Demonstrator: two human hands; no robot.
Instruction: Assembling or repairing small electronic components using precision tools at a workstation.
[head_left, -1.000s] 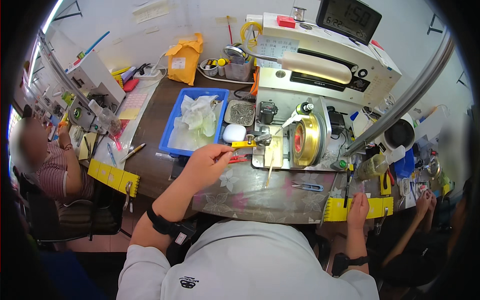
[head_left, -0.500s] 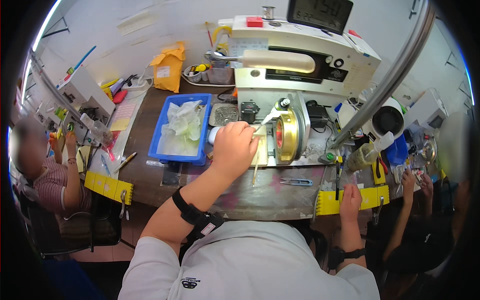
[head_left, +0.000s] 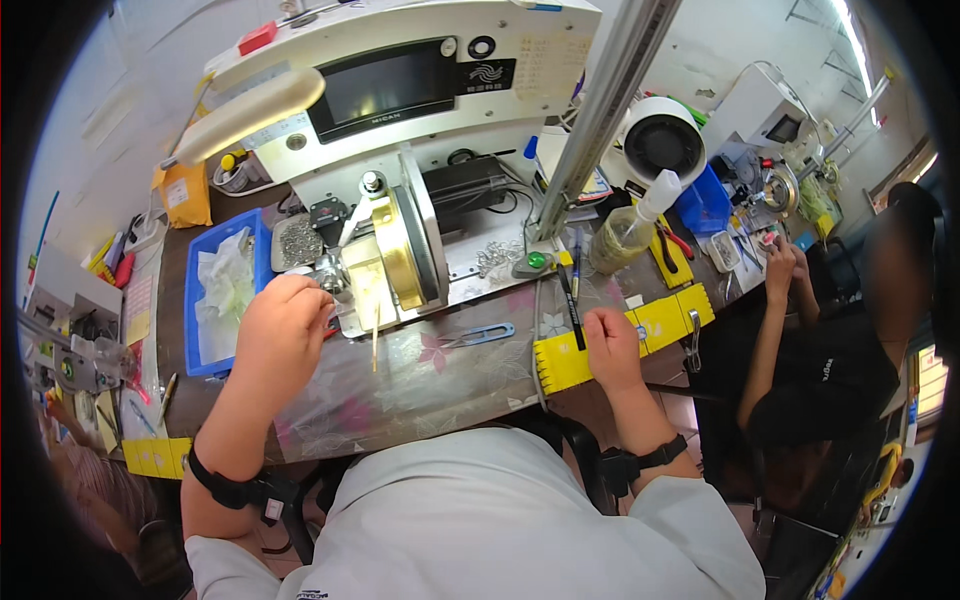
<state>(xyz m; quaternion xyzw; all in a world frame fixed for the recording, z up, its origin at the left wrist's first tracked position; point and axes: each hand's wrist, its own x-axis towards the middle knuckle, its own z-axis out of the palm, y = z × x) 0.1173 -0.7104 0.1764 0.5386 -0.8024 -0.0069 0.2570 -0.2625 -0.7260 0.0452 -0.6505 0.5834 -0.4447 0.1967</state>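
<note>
My left hand is raised over the bench beside the machine. Its fingertips are pinched together, close to a shiny metal holder; whatever they grip is too small to make out. To the right of that holder stands a gold-rimmed wheel, with a thin wooden stick sticking out toward me below it. My right hand rests curled at the bench edge over a yellow strip, next to a black pen. The inside of that hand is hidden.
A blue tray with crumpled white sheets lies left of the machine, beside a dish of small metal pieces. Blue-handled snips lie in front. At right are a clear bottle, pliers and a co-worker's hands.
The view has turned to the right. My left hand has drawn back leftward from in front of the wheel, uncovering the metal holder. My right hand remains curled by the yellow strip.
</note>
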